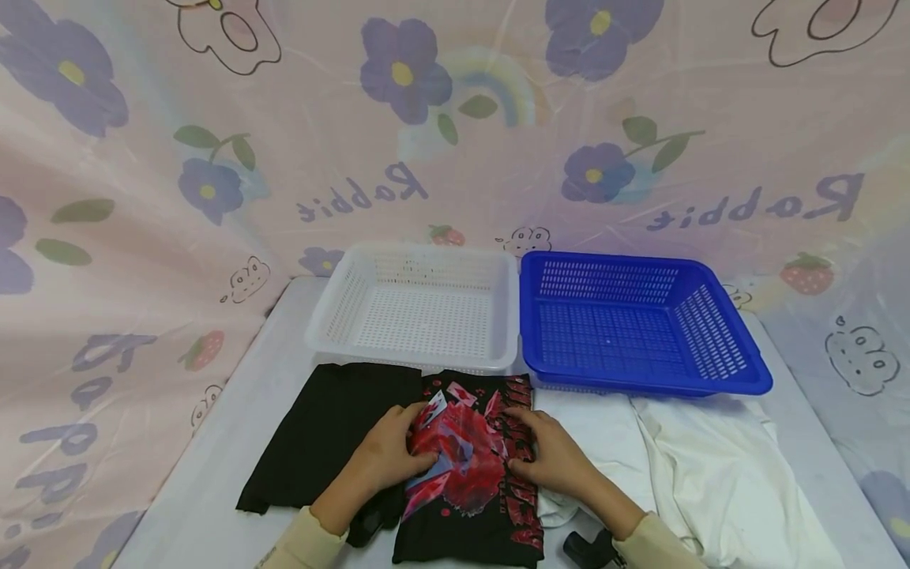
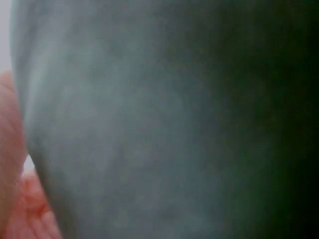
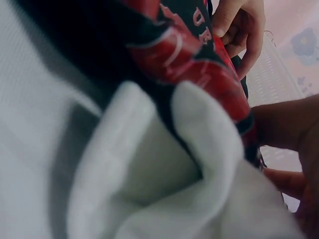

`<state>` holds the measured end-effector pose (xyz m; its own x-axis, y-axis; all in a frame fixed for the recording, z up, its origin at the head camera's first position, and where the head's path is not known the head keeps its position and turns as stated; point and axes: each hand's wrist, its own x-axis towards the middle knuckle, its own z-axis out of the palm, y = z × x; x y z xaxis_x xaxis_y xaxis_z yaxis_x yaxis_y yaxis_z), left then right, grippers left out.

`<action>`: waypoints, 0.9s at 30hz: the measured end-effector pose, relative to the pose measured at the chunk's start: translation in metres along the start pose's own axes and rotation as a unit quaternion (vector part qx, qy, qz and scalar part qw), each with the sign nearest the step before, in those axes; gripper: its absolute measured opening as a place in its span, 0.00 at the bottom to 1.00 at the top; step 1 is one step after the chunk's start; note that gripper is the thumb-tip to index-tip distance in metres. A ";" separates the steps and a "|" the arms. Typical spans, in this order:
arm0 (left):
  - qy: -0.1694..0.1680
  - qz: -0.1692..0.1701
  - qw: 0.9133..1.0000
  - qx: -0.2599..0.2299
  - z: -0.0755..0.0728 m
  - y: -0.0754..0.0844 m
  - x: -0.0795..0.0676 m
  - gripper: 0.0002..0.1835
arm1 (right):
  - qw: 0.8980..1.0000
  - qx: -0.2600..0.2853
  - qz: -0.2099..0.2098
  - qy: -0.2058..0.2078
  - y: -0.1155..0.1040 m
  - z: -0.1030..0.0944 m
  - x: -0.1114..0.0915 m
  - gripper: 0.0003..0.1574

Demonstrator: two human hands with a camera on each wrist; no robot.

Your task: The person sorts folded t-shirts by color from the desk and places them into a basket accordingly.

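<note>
In the head view a folded black T-shirt point(image 1: 465, 525) with a red and blue print lies on the table at front centre. My left hand point(image 1: 387, 450) rests on its left side, thumb apart from the fingers. On the right side, over the red lettering, my right hand point(image 1: 558, 458) touches the fabric in a similar pose. The right wrist view shows the printed T-shirt point(image 3: 189, 59) close up, with fingers against it. A second black garment point(image 1: 323, 431) lies flat to the left, partly under my left forearm. Blurred dark fabric point(image 2: 124, 124) fills most of the left wrist view.
Behind the garments stand a white perforated basket point(image 1: 412, 352) on the left and a blue one point(image 1: 640, 375) on the right, side by side. White garments point(image 1: 718, 466) lie right of the T-shirt. A patterned curtain point(image 1: 483, 182) hangs behind the white table point(image 1: 206, 498).
</note>
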<state>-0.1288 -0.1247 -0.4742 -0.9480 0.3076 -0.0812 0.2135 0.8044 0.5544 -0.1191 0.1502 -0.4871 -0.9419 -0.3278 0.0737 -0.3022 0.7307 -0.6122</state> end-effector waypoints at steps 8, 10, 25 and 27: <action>-0.005 0.014 0.999 0.038 -0.001 0.005 0.000 0.40 | 1.000 0.015 -0.004 0.004 0.000 -0.001 -0.001 0.45; -0.001 0.013 0.999 0.040 -0.002 0.006 0.000 0.40 | 1.000 0.016 -0.005 0.002 0.001 -0.001 -0.001 0.45; 0.015 -0.029 0.999 0.030 -0.001 0.005 0.006 0.34 | 0.999 0.018 -0.012 -0.025 0.004 -0.009 0.002 0.41; 0.012 -0.029 0.999 0.041 -0.001 0.006 0.006 0.33 | 0.999 0.023 -0.013 -0.029 0.003 -0.009 0.002 0.41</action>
<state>-0.1335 -0.1188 -0.4711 -0.9648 0.2472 -0.0903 0.1756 0.8602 0.4789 -0.1234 0.1572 -0.4812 -0.9233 -0.3815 0.0441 -0.3174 0.6933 -0.6470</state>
